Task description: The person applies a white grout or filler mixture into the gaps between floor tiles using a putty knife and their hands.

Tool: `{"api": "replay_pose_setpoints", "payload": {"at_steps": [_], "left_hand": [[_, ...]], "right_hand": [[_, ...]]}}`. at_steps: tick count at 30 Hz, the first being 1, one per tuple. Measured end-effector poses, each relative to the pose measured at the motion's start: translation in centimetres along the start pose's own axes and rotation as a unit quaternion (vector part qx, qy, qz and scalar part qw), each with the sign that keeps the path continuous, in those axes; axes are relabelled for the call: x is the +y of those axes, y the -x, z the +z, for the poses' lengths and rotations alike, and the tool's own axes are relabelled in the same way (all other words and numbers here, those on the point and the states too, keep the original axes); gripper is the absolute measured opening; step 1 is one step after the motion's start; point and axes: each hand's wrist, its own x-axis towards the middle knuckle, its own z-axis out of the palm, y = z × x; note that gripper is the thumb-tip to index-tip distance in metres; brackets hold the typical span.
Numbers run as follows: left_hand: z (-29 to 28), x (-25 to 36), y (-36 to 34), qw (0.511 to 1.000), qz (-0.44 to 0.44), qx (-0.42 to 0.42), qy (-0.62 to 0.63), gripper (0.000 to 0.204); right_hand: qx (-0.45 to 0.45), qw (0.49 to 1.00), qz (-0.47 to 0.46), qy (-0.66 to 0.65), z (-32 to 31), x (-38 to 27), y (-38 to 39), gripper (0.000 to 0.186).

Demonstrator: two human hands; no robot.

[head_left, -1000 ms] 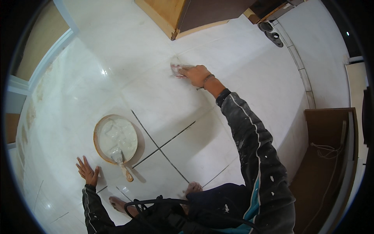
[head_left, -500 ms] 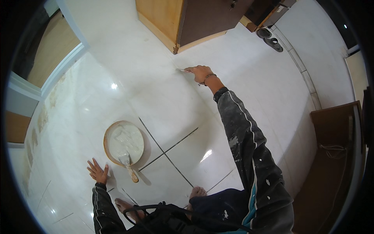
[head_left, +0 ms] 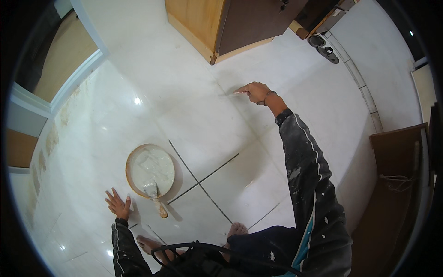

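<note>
My left hand point(head_left: 118, 204) lies flat on the white tiled floor point(head_left: 198, 120), fingers spread, just left of a round shallow pan point(head_left: 128, 171). White grout paste point(head_left: 150, 167) fills the pan. A putty knife point(head_left: 161, 208) rests over its near rim, blade in the paste and handle out on the floor. Far ahead, my outstretched right hand point(head_left: 257, 93) is closed on a thin, flat scraper point(head_left: 235, 93). Its pale blade is held low along a tile joint and is hard to make out against the floor. Dark joint lines point(head_left: 198, 183) cross right of the pan.
A wooden cabinet point(head_left: 191, 27) with a dark door stands at the far middle, keys in its lock. Dark sandals point(head_left: 327, 54) lie at the far right by the wall. A brown wooden unit point(head_left: 392, 207) stands at right. My bare feet point(head_left: 237, 228) are near the lower edge.
My right hand has moved right and a little nearer along the floor with the scraper. My left hand keeps its place beside the pan. The whole view has shifted slightly.
</note>
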Motion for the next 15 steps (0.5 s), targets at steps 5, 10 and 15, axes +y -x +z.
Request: {"api": "replay_pose_setpoints", "payload": {"at_steps": [5, 10, 15], "left_hand": [[-1.6, -0.8, 0.3, 0.999, -0.039, -0.013, -0.011, 0.093], [1.0, 1.2, -1.1, 0.999, -0.023, -0.016, 0.021, 0.093], [0.2, -0.6, 0.5, 0.999, -0.042, -0.02, 0.013, 0.091]], "right_hand": [[0.071, 0.996, 0.047, -0.01, 0.2, -3.2, -0.6, 0.064], [0.014, 0.995, 0.062, 0.07, -0.2, -1.6, -0.9, 0.057], [-0.034, 0.998, 0.001, 0.054, 0.6, -2.8, 2.1, 0.055]]}}
